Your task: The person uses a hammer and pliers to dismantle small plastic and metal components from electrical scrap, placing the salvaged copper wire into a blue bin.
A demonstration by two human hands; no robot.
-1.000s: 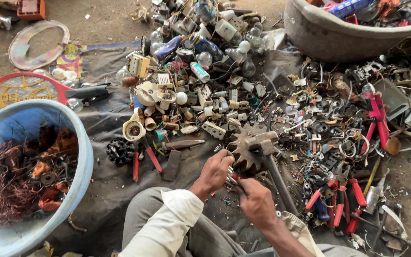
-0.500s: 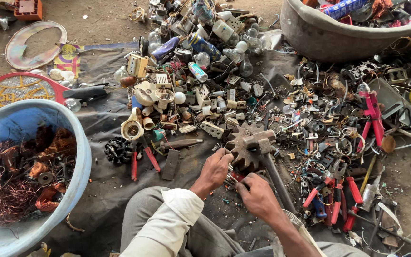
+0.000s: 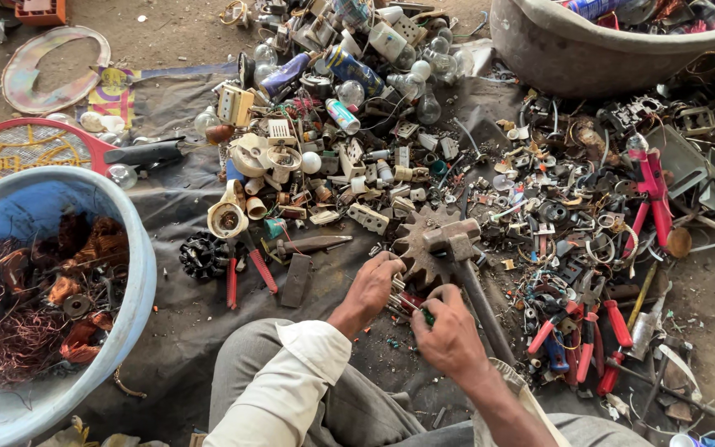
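Red-and-green, the small part [image 3: 414, 305] held between both hands is mostly hidden by the fingers, so its kind cannot be told; it sits low in the middle of the dark ground sheet [image 3: 175, 207], just in front of a rusty toothed gear [image 3: 420, 240]. The left hand [image 3: 371, 285] is curled around its left end, and the right hand [image 3: 450, 335] is clenched over its right end with the fingers folded tight. One hammer [image 3: 459, 257] lies with its head on the gear and its handle running down beside the right hand. Bare sheet shows to the left of the hands, as far as one pair of red-handled pliers [image 3: 246, 269] and a flat dark plate [image 3: 297, 280]; on the right, scrap crowds in close. One blue tub [image 3: 138, 257] of copper wire bounds the left edge, and one grey basin [image 3: 556, 54] fills the upper right corner. One red racket-shaped swatter [image 3: 10, 149] lies above the tub. Right of the hammer handle, at least three red-handled tools [image 3: 597, 323] lie together, and one larger red tool [image 3: 651, 186] lies farther up. Several clear glass bulbs [image 3: 424, 83] rest among the plugs and sockets at the top; their count cannot be told.
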